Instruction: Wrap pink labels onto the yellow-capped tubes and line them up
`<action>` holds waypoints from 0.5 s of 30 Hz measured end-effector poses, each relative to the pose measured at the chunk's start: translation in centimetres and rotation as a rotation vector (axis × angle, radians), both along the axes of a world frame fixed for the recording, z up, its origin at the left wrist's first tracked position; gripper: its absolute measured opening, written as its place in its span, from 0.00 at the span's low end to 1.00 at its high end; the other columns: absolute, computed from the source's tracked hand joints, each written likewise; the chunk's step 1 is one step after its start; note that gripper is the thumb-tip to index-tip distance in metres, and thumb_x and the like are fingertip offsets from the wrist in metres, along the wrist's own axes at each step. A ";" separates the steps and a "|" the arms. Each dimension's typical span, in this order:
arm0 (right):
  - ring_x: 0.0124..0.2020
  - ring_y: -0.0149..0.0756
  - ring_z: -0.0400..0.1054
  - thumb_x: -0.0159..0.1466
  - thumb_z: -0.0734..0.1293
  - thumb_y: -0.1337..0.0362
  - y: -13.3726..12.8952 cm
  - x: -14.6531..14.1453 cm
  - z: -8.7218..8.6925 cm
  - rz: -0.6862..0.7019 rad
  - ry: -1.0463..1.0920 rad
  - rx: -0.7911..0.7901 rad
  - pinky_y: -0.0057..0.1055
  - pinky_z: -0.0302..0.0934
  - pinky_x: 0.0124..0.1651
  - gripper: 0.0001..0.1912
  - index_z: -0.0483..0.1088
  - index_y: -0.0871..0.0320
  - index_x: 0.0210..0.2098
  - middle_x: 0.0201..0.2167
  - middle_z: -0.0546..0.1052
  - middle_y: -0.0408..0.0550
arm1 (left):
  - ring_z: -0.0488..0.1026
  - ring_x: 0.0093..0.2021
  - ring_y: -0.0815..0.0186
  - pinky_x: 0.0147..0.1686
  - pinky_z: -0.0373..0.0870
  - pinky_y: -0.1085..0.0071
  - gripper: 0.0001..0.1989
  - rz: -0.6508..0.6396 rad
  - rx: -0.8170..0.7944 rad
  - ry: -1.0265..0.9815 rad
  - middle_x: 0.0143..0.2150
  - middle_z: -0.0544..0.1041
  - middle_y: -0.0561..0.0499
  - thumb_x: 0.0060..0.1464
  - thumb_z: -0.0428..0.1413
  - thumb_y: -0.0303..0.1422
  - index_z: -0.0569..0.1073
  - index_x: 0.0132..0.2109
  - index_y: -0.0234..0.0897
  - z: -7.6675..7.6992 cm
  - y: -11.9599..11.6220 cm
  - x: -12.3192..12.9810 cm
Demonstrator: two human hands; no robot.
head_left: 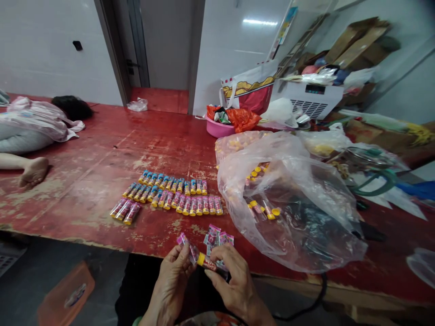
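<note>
My left hand (pixel 171 280) grips a clear tube with a pink label (pixel 188 246) between thumb and fingers. My right hand (pixel 236 281) pinches a yellow-capped tube (pixel 206 262) at its far end, close to my left hand. A bunch of pink-labelled packets (pixel 215 240) stands up behind the hands, partly hidden by them. Beyond, yellow-capped tubes with pink and blue labels (pixel 170 197) lie side by side in rows on the worn red table (pixel 102 217). A large clear plastic bag (pixel 288 203) with more tubes inside lies to the right of my hands.
A person (pixel 34 129) lies on the far left of the table. Behind the bag stand a pink basin (pixel 219 127), an orange bag (pixel 243 120), a white machine (pixel 311 102) and cardboard boxes (pixel 356 43). A doorway (pixel 163 50) is at the back.
</note>
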State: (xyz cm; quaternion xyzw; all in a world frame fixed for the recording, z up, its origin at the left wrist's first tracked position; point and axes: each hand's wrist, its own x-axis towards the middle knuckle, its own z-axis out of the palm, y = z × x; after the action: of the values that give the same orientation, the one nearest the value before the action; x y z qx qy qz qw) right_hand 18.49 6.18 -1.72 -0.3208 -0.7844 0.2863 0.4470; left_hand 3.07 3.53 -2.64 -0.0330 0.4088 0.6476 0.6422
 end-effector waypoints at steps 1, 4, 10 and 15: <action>0.36 0.39 0.68 0.60 0.66 0.71 -0.1 0.4 -0.1 -0.004 -0.022 -0.027 0.34 0.64 0.41 0.10 0.70 0.54 0.40 0.33 0.74 0.47 | 0.76 0.26 0.72 0.30 0.74 0.79 0.20 0.002 0.010 -0.003 0.27 0.80 0.54 0.28 0.75 0.35 0.77 0.30 0.35 0.0 0.0 -0.1; 0.39 0.39 0.70 0.64 0.65 0.64 -0.2 1.6 -0.2 0.054 0.051 -0.370 0.33 0.67 0.41 0.22 0.66 0.49 0.57 0.41 0.75 0.48 | 0.77 0.28 0.70 0.30 0.74 0.79 0.20 0.005 0.023 0.006 0.29 0.82 0.52 0.28 0.74 0.34 0.77 0.31 0.34 0.0 -0.1 -0.4; 0.25 0.32 0.65 0.62 0.68 0.52 -0.4 1.9 0.2 0.112 0.394 -0.798 0.26 0.61 0.25 0.23 0.68 0.54 0.54 0.29 0.72 0.45 | 0.77 0.27 0.69 0.30 0.75 0.76 0.20 -0.011 0.034 0.036 0.28 0.81 0.51 0.29 0.74 0.32 0.78 0.32 0.32 0.2 -0.3 -0.2; 0.27 0.30 0.64 0.58 0.71 0.55 -1.5 0.5 0.4 0.046 0.473 -0.762 0.24 0.60 0.26 0.22 0.66 0.53 0.50 0.33 0.71 0.44 | 0.78 0.28 0.67 0.29 0.76 0.75 0.23 -0.003 -0.004 0.016 0.31 0.83 0.50 0.27 0.75 0.34 0.78 0.34 0.33 0.3 -0.2 0.0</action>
State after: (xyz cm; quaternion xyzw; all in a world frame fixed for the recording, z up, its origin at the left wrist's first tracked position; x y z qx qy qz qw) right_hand 19.01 4.68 -1.31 -0.3708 -0.5062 0.6302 0.4573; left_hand 3.02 3.35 -2.39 -0.0285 0.4151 0.6462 0.6398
